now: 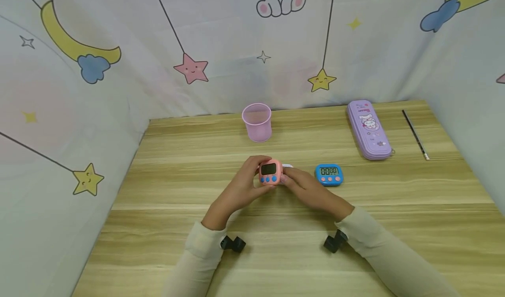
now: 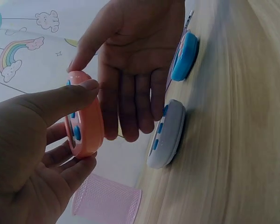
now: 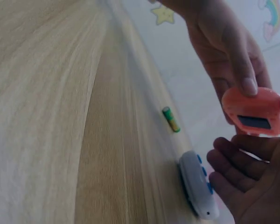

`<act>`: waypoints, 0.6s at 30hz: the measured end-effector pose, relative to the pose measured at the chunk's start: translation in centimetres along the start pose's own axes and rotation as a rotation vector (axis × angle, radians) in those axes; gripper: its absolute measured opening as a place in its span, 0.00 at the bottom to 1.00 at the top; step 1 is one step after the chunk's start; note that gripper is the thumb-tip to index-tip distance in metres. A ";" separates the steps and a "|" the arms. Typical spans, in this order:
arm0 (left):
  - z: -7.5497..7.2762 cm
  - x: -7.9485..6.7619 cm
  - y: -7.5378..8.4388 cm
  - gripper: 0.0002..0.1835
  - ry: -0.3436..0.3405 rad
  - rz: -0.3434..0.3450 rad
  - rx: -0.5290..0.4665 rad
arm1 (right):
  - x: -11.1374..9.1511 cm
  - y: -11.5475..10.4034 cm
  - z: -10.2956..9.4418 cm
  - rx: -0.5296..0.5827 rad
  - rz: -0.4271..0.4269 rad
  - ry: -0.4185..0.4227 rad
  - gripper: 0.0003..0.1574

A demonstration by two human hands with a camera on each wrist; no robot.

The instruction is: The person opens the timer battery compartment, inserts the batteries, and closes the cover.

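Observation:
My left hand (image 1: pixel 245 186) grips a coral-pink digital timer (image 1: pixel 270 170) with blue buttons, thumb on one edge and fingers on the other. Its screen looks blank. My right hand (image 1: pixel 312 192) touches the side of that timer with the thumb, while its other fingers extend past it, as the left wrist view shows. Below the hands a white timer (image 2: pixel 168 135) with blue buttons lies on the table, mostly hidden in the head view. To the right of my right hand lies a blue timer (image 1: pixel 329 175) showing zeros. A green battery (image 3: pixel 171 120) lies near the white timer in the right wrist view.
A pink mesh cup (image 1: pixel 259 130) stands behind the hands. At the back right lie a purple pencil case (image 1: pixel 368 130) and a dark pencil (image 1: pixel 415 135). Patterned white cloth (image 1: pixel 232 38) borders the wooden table (image 1: pixel 165 165) at the back and sides.

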State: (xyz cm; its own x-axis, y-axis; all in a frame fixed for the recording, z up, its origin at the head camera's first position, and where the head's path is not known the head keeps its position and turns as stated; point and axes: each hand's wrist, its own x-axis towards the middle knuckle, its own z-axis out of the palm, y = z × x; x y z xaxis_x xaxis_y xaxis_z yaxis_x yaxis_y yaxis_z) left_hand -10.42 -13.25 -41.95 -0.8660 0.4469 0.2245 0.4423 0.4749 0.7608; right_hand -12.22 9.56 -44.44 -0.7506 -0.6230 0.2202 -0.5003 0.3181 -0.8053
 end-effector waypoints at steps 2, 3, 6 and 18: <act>0.1 0.0 0.1 0.37 0.010 0.010 -0.003 | 0.0 -0.2 0.0 0.014 0.005 0.003 0.23; 0.1 0.0 0.2 0.37 0.015 0.014 -0.008 | -0.1 -0.3 0.0 0.019 0.007 0.007 0.24; 0.3 0.1 0.5 0.37 0.035 0.030 -0.032 | -0.2 -0.5 0.0 0.035 0.023 0.017 0.25; 1.4 0.4 1.6 0.40 0.103 0.133 -0.164 | -0.3 -0.9 0.0 0.294 0.091 -0.061 0.31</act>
State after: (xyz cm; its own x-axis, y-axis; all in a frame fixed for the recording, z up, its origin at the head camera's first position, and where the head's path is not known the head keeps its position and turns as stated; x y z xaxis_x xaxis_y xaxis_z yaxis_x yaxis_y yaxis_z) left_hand -9.75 -11.28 -41.47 -0.8257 0.4133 0.3841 0.5174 0.2833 0.8075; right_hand -11.56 9.46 -43.73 -0.7547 -0.6461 0.1138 -0.2797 0.1600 -0.9467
